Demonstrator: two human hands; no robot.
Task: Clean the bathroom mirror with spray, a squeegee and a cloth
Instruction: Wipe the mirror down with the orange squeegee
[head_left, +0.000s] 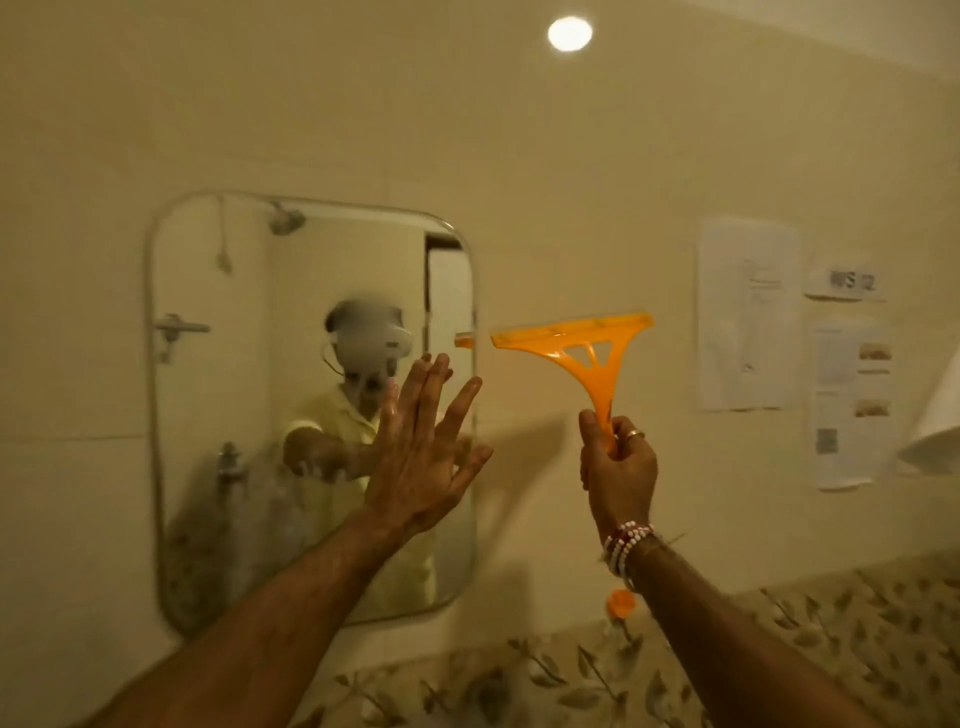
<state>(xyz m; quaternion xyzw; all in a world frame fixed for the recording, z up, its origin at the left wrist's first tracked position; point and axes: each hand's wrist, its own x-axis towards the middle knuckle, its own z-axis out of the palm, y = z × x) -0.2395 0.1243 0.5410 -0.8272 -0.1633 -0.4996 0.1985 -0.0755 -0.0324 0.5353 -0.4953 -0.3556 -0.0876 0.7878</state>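
Head view: left hand (421, 457) flat on mirror (218, 415), right hand (618, 467) grips squeegee (582, 345) off glass; palm may smear.

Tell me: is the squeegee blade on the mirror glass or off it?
Off. The right hand holds the squeegee by its handle, blade up, wholly right of the mirror.

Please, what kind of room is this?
Most likely a bathroom: the mirror reflects a shower head and a tap, and the wall around it is tiled.
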